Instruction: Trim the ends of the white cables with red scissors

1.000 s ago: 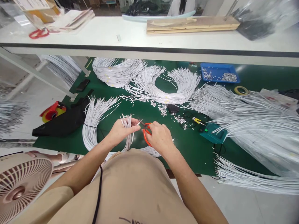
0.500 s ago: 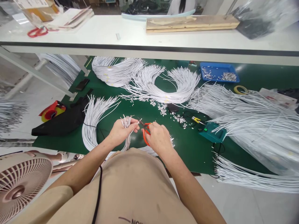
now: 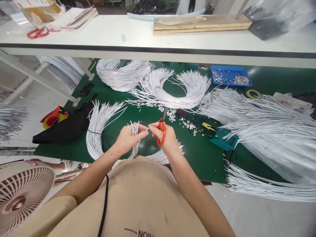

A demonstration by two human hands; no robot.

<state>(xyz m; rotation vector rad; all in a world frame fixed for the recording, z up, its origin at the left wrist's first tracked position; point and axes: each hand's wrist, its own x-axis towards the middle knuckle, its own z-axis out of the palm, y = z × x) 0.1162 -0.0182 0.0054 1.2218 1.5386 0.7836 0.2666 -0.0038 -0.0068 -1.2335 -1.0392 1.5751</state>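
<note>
My left hand (image 3: 128, 136) is closed round several white wires (image 3: 134, 128), whose ends stick up above the fingers. One wire's tip pokes out from its thumb, to the right. In my right hand (image 3: 168, 135) is a pair of scissors (image 3: 161, 133) with orange handles, blades pointing up and away. Its thumb and forefinger pinch at the tip of that wire, close to the left thumb. A curved bundle of white wires (image 3: 95, 138) lies left of my hands, and more wire (image 3: 160, 156) runs beneath them near my body.
Small metal pieces (image 3: 171, 114) are scattered beyond my hands. Two wire bundles (image 3: 185, 98) lie behind them, with a blue tray (image 3: 230, 75) of small parts. On the right are a green device (image 3: 223, 140), yellow-handled pliers (image 3: 207, 126) and a large wire heap (image 3: 276, 131). A white shelf (image 3: 98, 34) crosses above.
The scissors have swung from pointing left at the wire tip to pointing up and away. My right fingers have come to the wire tip; the left hand has stayed about in place.
</note>
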